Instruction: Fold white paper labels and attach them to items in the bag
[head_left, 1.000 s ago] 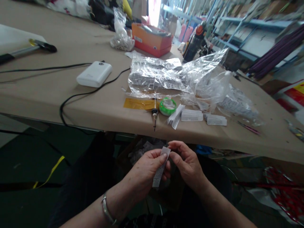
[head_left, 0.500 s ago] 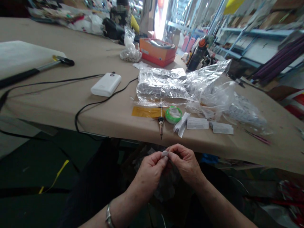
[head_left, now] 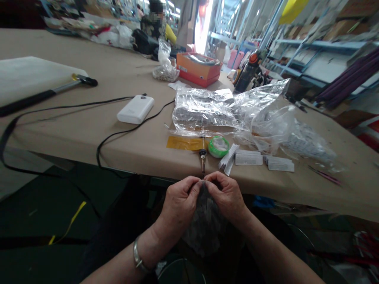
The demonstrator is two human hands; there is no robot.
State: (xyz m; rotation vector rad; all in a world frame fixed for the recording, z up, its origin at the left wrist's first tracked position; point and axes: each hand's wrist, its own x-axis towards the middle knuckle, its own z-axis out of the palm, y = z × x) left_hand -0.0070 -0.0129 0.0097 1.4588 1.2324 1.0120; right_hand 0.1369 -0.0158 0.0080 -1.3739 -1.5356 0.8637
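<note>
Just below the table's front edge, my left hand (head_left: 180, 199) and my right hand (head_left: 227, 197) meet fingertip to fingertip. Both are closed in a pinch on a small white strip (head_left: 203, 181), seen almost edge-on and mostly hidden by the fingers. Directly above it, the metal tip of a soldering iron (head_left: 203, 157) sticks out over the edge; I cannot tell whether the strip touches it. A green-rimmed round tin (head_left: 218, 146) stands beside the iron. To its right lie fanned white labels (head_left: 228, 159) and two neat label stacks (head_left: 248, 157).
Crinkled clear plastic bags (head_left: 207, 112) cover the middle of the table (head_left: 142, 154). A white power bank (head_left: 136, 109) with black cables sits left. Tweezers (head_left: 325, 175) lie right. Behind are an orange box (head_left: 199, 71) and a dark bottle (head_left: 248, 73). Another person (head_left: 154, 27) sits far back.
My hands have risen slightly toward the iron's tip, still pinching the white strip, which has turned from showing its face to nearly edge-on. The camera view has shifted a little.
</note>
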